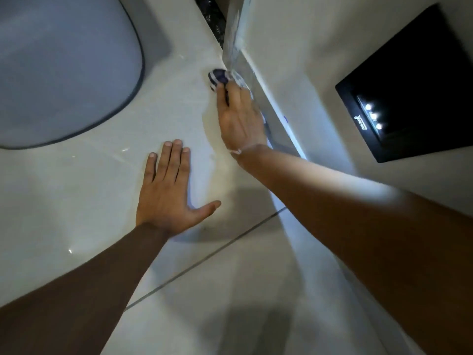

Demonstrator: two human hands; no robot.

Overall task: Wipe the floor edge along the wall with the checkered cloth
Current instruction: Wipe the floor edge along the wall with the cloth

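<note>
- Far left, a large grey rounded mat [58,73] lies on the pale glossy tiled floor [76,188], well apart from the action.
- Left hand [166,190] is spread flat on the floor, fingers open, gripping nothing; it looks like a brace.
- Now the right hand [239,116]: palm down, fingers pressed over the blue-and-white checkered cloth [219,77], pinning it rather than pinching it.
- The cloth is bunched right at the floor's edge, touching the shiny skirting [258,90] of the cream wall [307,47].
- Soft, light and limp by the look of it; on glossy tile it should slide easily, so a flat palm on top seems the best hold.
- Far right, a black wall panel [409,85] with small lights.
</note>
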